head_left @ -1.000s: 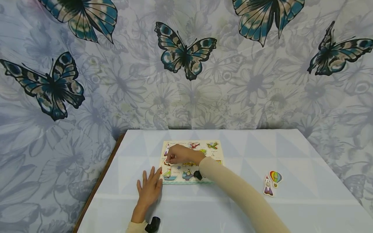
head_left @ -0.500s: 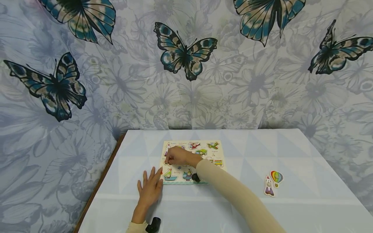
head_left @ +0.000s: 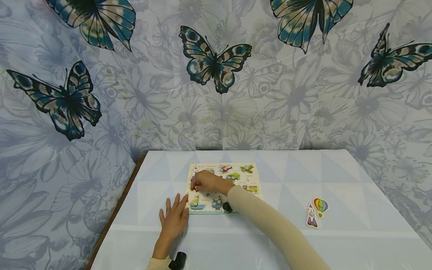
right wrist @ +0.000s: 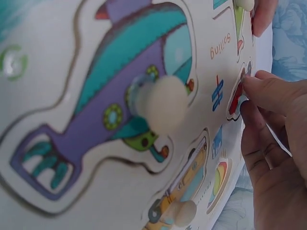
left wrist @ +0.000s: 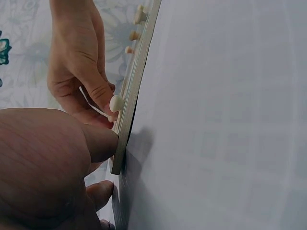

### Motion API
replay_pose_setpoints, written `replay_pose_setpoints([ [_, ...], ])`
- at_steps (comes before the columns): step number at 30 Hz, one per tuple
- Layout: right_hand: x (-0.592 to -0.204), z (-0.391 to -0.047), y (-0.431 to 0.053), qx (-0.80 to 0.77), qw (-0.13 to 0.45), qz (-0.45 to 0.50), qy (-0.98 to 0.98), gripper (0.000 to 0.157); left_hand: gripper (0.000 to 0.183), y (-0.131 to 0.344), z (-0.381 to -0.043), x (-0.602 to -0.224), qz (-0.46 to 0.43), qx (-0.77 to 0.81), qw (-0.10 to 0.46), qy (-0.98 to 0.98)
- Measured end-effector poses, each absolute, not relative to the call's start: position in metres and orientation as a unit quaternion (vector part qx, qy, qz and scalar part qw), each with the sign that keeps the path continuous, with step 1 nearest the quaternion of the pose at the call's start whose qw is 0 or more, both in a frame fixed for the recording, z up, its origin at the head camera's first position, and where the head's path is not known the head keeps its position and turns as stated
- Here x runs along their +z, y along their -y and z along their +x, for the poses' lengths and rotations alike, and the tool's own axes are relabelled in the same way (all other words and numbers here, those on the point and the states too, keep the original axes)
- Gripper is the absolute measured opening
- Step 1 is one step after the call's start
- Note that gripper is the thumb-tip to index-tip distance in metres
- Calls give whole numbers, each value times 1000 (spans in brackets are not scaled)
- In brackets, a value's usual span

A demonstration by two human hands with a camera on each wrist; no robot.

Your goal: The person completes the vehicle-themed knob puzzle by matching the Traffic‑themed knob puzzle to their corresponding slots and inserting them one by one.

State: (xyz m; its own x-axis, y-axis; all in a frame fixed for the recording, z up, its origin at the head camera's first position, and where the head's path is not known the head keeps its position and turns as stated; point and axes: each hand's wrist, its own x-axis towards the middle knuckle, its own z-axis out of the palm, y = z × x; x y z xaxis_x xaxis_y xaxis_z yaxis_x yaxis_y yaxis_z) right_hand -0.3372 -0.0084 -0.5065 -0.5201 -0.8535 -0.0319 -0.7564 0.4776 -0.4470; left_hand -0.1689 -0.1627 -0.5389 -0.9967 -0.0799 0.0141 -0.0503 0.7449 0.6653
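Observation:
A wooden knob puzzle board with printed vehicles lies on the table. Thumb and fingertips of my right hand pinch a red vehicle puzzle piece at the board's left side; its knob is hidden by the fingers. In the right wrist view the piece lies in or right over its slot. My left hand is spread palm down beside the board's left edge, with fingertips at that edge. A purple submarine piece with a white knob sits in the board close to the right wrist camera.
To the right on the white table lie a loose rocket piece and a hot-air balloon piece, side by side. A butterfly-patterned backdrop stands behind the table's far edge.
My right hand has dropped slightly at the same spot, and its forearm has shifted a little left, uncovering more of the green car and the train. The left hand stays put.

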Motion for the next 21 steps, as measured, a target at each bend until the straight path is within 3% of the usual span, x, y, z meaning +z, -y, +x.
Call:
replay_pose_setpoints([
  [10,-488,-340,-15,-223,137,-448,-855,27,48,162,-170,-540,41,-355,21,934],
  [21,-474,-346,-72,-242,117,-466,-843,24,48,164,-167,-538,41,-355,16,934],
])
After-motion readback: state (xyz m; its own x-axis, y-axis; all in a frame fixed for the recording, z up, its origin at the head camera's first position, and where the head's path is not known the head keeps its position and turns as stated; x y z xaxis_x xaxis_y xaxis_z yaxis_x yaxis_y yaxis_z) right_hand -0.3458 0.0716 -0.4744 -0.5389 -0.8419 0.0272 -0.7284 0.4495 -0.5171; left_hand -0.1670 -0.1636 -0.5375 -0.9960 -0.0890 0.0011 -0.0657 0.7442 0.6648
